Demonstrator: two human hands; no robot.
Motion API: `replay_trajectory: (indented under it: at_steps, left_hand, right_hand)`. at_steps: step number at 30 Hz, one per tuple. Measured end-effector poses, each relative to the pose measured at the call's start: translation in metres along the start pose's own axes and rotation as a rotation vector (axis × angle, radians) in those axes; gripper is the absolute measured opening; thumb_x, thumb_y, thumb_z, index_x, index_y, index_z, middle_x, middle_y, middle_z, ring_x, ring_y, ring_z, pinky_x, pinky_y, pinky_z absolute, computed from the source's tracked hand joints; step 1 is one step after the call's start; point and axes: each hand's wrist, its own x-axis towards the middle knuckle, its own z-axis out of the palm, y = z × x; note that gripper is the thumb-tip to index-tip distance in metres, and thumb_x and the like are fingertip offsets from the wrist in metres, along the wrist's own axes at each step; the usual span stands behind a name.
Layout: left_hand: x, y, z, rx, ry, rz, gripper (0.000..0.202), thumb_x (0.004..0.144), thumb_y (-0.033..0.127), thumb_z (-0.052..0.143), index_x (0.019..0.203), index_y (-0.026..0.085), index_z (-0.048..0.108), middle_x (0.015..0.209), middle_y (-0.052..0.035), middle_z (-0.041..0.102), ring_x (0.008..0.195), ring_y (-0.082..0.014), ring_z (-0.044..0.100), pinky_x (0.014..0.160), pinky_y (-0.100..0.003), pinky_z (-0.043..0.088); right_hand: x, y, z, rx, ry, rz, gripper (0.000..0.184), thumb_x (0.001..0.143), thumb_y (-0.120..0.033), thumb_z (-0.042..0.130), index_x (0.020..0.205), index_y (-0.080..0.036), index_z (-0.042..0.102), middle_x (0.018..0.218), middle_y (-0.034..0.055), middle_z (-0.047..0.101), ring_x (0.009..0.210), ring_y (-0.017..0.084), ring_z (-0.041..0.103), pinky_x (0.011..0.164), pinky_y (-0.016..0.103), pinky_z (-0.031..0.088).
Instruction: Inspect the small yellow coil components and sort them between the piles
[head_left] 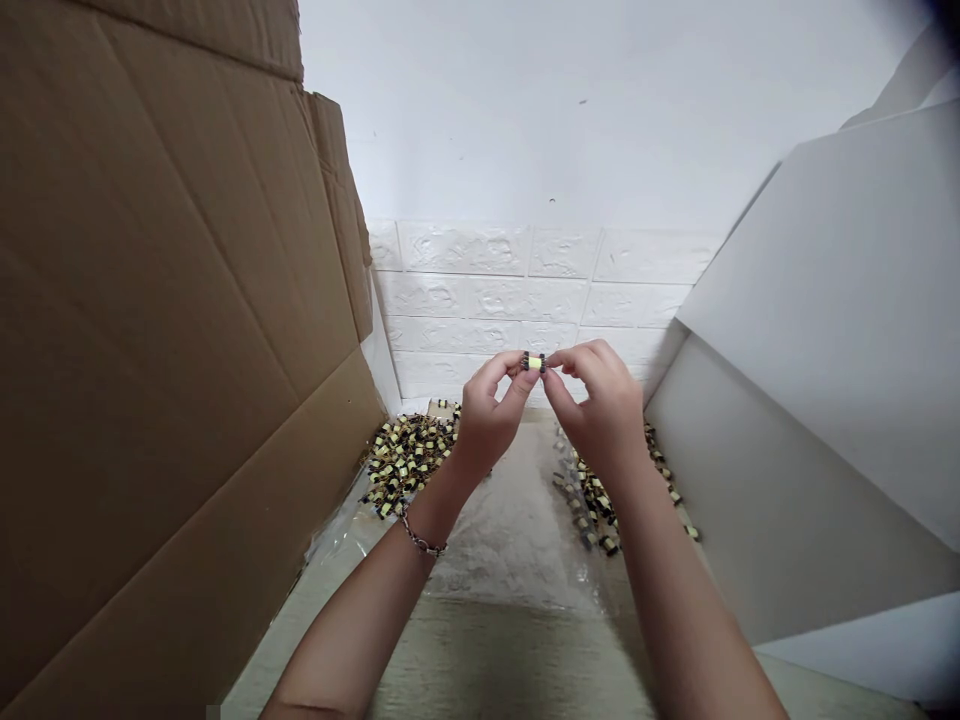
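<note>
A small transformer coil (pixel 534 363) with a yellow-wrapped middle and black ends is held up above the work surface. My left hand (pixel 491 405) pinches its left end between thumb and fingers. At its right end, where thin pins or wires stick out, my right hand (pixel 596 400) has thumb and forefinger closed; whether they grip the wires or the end itself is too small to tell. Below my left hand lies a pile of similar coils (pixel 409 455) with copper-coloured wires. Another pile of coils (pixel 600 500) lies under my right forearm, partly hidden by it.
A clear plastic sheet (pixel 510 540) covers part of the pale tabletop (pixel 465 660). On the left rises a tall brown cardboard wall (pixel 187 300); on the right stand white panels (pixel 825 400). Behind is a white brick-patterned wall (pixel 480 297).
</note>
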Motion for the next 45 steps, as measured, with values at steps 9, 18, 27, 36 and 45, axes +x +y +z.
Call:
replay_trajectory:
  at_steps: [9,18,27,36,45]
  left_hand:
    - [0.002,-0.005,0.0,-0.149,0.01,-0.022,0.014,0.078,0.029,0.051,0.084,0.018,0.056,0.08,-0.0002,0.057,0.078,-0.0102,0.051,0.074,-0.021,0.039]
    - [0.002,-0.002,0.0,-0.019,0.049,0.009,0.013,0.079,0.028,0.049,0.083,0.017,0.055,0.076,0.0002,0.056,0.075,-0.01,0.05,0.071,-0.021,0.039]
    - [0.002,-0.005,-0.005,0.326,0.102,0.125,0.015,0.08,0.03,0.047,0.084,0.017,0.054,0.077,-0.0015,0.057,0.075,-0.0128,0.051,0.074,-0.027,0.038]
    - [0.004,-0.009,-0.007,0.307,0.057,0.153,0.017,0.082,0.031,0.043,0.089,0.019,0.053,0.081,-0.0017,0.057,0.077,-0.0131,0.052,0.075,-0.027,0.038]
    - [0.007,-0.003,-0.015,0.279,-0.056,0.19,0.018,0.083,0.033,0.042,0.09,0.02,0.053,0.085,-0.0019,0.058,0.081,-0.0138,0.053,0.077,-0.028,0.039]
  right_hand:
    - [-0.001,-0.002,0.004,0.043,-0.087,0.015,0.011,0.082,-0.024,0.043,0.077,-0.019,0.052,0.071,0.0014,0.055,0.067,0.013,0.05,0.062,0.026,0.037]
    - [-0.003,-0.007,0.005,0.091,-0.203,0.033,0.017,0.082,-0.018,0.037,0.068,-0.019,0.048,0.065,0.0008,0.05,0.062,0.012,0.045,0.057,0.024,0.033]
    - [-0.001,-0.008,-0.003,0.032,-0.197,0.056,0.016,0.08,-0.016,0.039,0.065,-0.019,0.044,0.062,-0.0015,0.044,0.059,0.01,0.04,0.056,0.024,0.03]
    - [-0.001,-0.009,-0.005,0.034,-0.192,0.071,0.016,0.081,-0.017,0.038,0.067,-0.019,0.045,0.064,-0.0007,0.047,0.062,0.011,0.042,0.057,0.025,0.031]
    - [0.0,-0.007,-0.01,0.093,-0.175,0.012,0.016,0.081,-0.017,0.037,0.067,-0.019,0.043,0.063,-0.001,0.044,0.06,0.011,0.041,0.056,0.024,0.031]
